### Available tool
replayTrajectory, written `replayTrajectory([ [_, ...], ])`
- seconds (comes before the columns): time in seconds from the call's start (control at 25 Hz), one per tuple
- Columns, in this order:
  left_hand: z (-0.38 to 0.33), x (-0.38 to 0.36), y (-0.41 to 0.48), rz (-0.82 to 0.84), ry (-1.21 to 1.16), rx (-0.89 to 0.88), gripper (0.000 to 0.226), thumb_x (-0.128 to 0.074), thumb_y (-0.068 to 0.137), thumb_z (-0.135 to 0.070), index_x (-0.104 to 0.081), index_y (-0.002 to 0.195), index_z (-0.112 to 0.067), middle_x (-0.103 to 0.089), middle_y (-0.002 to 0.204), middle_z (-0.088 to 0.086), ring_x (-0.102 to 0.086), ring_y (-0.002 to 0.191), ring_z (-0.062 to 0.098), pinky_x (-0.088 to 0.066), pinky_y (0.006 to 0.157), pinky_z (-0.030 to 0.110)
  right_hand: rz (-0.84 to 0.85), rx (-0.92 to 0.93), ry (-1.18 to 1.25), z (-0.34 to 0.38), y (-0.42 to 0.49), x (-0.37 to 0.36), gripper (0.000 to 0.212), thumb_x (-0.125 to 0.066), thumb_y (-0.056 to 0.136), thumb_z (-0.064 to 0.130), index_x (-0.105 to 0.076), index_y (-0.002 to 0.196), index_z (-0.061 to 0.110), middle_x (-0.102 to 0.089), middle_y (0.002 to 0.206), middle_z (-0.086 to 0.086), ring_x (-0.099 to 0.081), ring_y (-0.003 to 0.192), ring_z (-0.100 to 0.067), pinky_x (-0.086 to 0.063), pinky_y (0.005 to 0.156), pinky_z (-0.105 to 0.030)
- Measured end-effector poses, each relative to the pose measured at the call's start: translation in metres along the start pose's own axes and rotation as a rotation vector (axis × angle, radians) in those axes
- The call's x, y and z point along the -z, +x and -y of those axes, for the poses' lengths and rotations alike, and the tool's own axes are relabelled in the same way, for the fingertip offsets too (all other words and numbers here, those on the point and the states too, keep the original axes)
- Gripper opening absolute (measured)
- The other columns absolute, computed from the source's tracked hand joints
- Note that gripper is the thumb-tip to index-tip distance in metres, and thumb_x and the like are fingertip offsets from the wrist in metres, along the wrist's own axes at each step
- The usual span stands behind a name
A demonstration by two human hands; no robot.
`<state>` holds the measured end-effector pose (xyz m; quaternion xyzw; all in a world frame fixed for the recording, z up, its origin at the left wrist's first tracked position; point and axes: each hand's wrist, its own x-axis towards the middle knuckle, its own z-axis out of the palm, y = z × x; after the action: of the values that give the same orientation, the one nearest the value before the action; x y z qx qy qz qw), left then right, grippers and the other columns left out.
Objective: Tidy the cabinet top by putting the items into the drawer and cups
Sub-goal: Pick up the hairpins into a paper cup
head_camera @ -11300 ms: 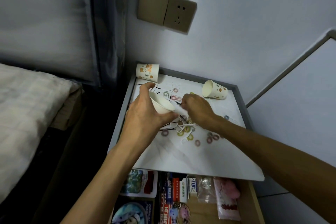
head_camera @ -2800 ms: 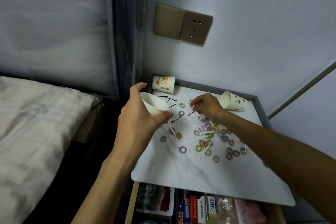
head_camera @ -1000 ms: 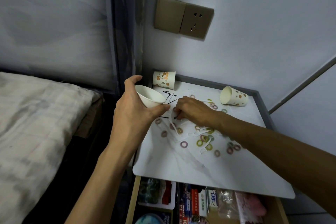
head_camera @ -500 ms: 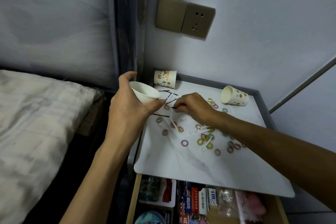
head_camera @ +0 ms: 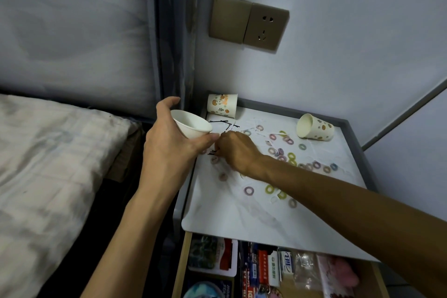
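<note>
My left hand point(head_camera: 169, 150) grips a white paper cup point(head_camera: 191, 124), tilted with its mouth up and to the right, just off the left edge of the white cabinet top point(head_camera: 242, 215). My right hand point(head_camera: 235, 150) reaches beside the cup, its fingertips pinching black hairpins point(head_camera: 212, 152) on the top. More black hairpins point(head_camera: 221, 122) lie near the back left. Several small coloured hair rings point(head_camera: 280, 152) are scattered over the middle and right. The drawer point(head_camera: 271, 271) below stands open.
An upside-down printed cup point(head_camera: 222, 105) stands at the back left corner. Another printed cup point(head_camera: 314, 127) lies on its side at the back right. The drawer holds packets and boxes. A bed point(head_camera: 48, 164) is at the left; a wall socket point(head_camera: 249, 22) above.
My left hand has moved the cup slightly left and up. My right hand slid left to the hairpins by the cup and closed its fingertips on them.
</note>
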<state>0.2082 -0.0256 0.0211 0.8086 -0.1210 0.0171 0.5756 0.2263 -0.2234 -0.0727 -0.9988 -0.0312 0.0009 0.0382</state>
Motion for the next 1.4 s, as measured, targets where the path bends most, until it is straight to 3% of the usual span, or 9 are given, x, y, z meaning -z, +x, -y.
replayTrajectory([
  [0.12,-0.001,-0.001,-0.001,0.012,-0.011,-0.002,0.088,-0.087,0.063,-0.034,-0.04,0.138,-0.026,-0.053,0.107,-0.005,-0.053,0.1,0.015,-0.041,0.081,0.024,-0.049,-0.085,0.156,-0.006,-0.002,0.006,0.012,-0.057,0.092,0.018,-0.066,0.094,0.009,-0.069,0.097,-0.011,-0.064,0.089,-0.026,-0.05,0.072,-0.034],
  [0.28,-0.002,-0.001,-0.002,0.02,0.002,0.009,0.088,-0.088,0.064,-0.033,-0.039,0.138,-0.027,-0.052,0.107,-0.006,-0.051,0.099,0.014,-0.039,0.08,0.023,-0.198,-0.217,0.809,-0.015,0.002,0.06,0.01,-0.057,0.096,0.009,-0.061,0.089,0.015,-0.07,0.078,-0.004,-0.062,0.067,-0.012,-0.051,0.07,-0.028],
  [0.48,-0.003,-0.007,-0.002,0.055,0.004,0.02,0.091,-0.088,0.063,-0.035,-0.038,0.139,-0.028,-0.053,0.11,-0.007,-0.051,0.102,0.013,-0.039,0.08,0.024,-0.08,0.126,0.613,0.003,-0.005,0.151,0.011,-0.071,0.086,0.013,-0.076,0.095,0.009,-0.073,0.082,0.005,-0.063,0.068,0.003,-0.046,0.066,-0.012],
  [0.68,-0.006,-0.013,-0.004,0.082,0.002,0.021,0.091,-0.087,0.063,-0.034,-0.037,0.139,-0.029,-0.058,0.097,-0.014,-0.059,0.095,0.013,-0.047,0.075,0.025,0.166,0.352,0.514,0.039,-0.015,0.172,0.014,-0.072,0.084,0.014,-0.076,0.098,0.015,-0.074,0.088,0.004,-0.069,0.079,-0.005,-0.056,0.075,-0.022],
  [0.8,-0.006,-0.013,-0.003,0.06,0.01,0.012,0.091,-0.088,0.062,-0.033,-0.038,0.138,-0.028,-0.056,0.104,-0.009,-0.055,0.095,0.012,-0.041,0.072,0.022,-0.011,0.197,0.705,0.014,-0.001,0.154,0.01,-0.068,0.088,0.009,-0.074,0.096,0.011,-0.072,0.081,-0.003,-0.066,0.069,-0.011,-0.055,0.066,-0.026],
  [0.88,-0.005,-0.012,-0.003,0.051,0.013,0.009,0.091,-0.089,0.062,-0.033,-0.039,0.138,-0.028,-0.054,0.106,-0.008,-0.051,0.096,0.012,-0.038,0.076,0.022,-0.057,0.044,0.588,-0.017,0.01,0.126,0.012,-0.069,0.088,0.009,-0.074,0.098,0.012,-0.071,0.08,0.004,-0.065,0.068,-0.006,-0.054,0.067,-0.025],
  [1.0,-0.002,-0.012,-0.002,0.046,0.009,0.007,0.091,-0.089,0.062,-0.032,-0.039,0.138,-0.028,-0.054,0.108,-0.007,-0.05,0.098,0.011,-0.038,0.079,0.022,0.07,-0.028,0.221,-0.052,0.015,0.068,0.024,-0.072,0.085,0.011,-0.072,0.108,0.017,-0.071,0.103,0.001,-0.065,0.092,-0.009,-0.047,0.078,-0.021],
  [1.16,0.001,-0.011,0.001,0.042,0.001,0.005,0.092,-0.089,0.062,-0.034,-0.038,0.139,-0.029,-0.054,0.111,-0.008,-0.051,0.1,0.009,-0.04,0.074,0.015,0.0,-0.081,0.23,-0.063,0.024,0.026,0.03,-0.074,0.083,0.014,-0.069,0.113,0.017,-0.067,0.116,-0.002,-0.062,0.106,-0.017,-0.041,0.082,-0.02],
  [1.4,0.002,-0.014,0.003,0.048,0.016,0.001,0.093,-0.089,0.063,-0.033,-0.036,0.14,-0.029,-0.055,0.113,-0.008,-0.053,0.104,0.012,-0.043,0.083,0.023,-0.053,-0.16,0.236,-0.067,0.028,0.008,0.015,-0.078,0.08,0.017,-0.07,0.093,0.016,-0.068,0.095,0.0,-0.062,0.086,-0.015,-0.041,0.071,-0.023],
])
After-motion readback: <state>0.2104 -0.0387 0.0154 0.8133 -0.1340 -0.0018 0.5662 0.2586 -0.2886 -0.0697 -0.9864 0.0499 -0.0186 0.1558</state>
